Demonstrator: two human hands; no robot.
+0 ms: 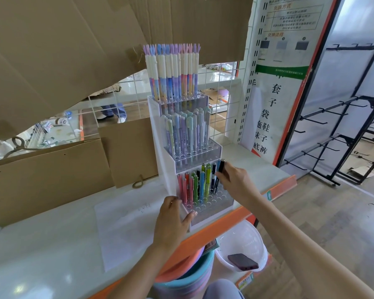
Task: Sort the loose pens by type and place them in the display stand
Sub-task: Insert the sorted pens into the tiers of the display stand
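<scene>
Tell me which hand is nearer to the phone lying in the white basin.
Left. The left hand grips the display stand's front corner, above the phone; the right hand holds pens higher up.

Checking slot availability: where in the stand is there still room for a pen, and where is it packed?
Free holes lie in the bottom tier, front rows and right side, between the coloured pens and the right hand gripping dark pens. The middle tier and top tier look packed. The left hand grips the stand's front-left corner.
</scene>
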